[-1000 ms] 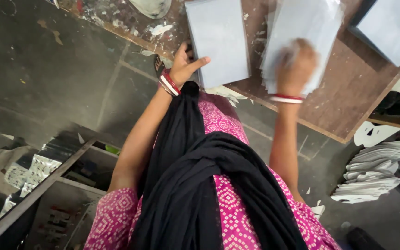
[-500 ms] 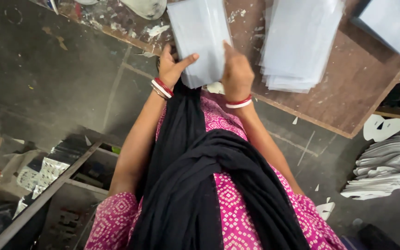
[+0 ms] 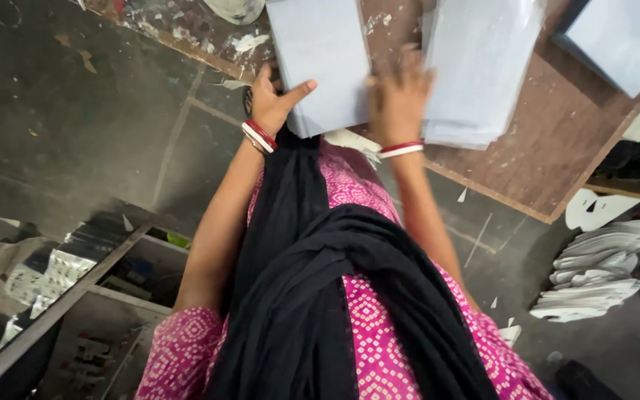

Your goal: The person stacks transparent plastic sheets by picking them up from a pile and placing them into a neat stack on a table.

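At the far left, low in the view, there is a metal shelf frame with some printed packets lying in it, above a dark floor with small white scraps.

Next to the right comes the left hand, with red and white bangles at the wrist. It rests at the near edge of the wooden table. The fingers are partly open and the thumb points to the right, pressing on the lower left corner of a pale blue-grey sheet. I cannot tell whether any fingers go under the sheet. The sheet lies flat on the table, and its near edge hangs a little over the table's edge, between the two hands.

The right hand is blurred. It lies palm down with the fingers spread, between the sheet and a stack of similar sheets in clear wrapping. Its fingers seem to touch the left edge of the stack, but the blur does not let me say whether it grips anything.

Further right, at the table's corner, another pale sheet lies on a dark backing. Below it on the floor, a pile of white cut pieces lies well apart from the hands.

In the middle of the view, the person's pink patterned dress and black scarf are visible.
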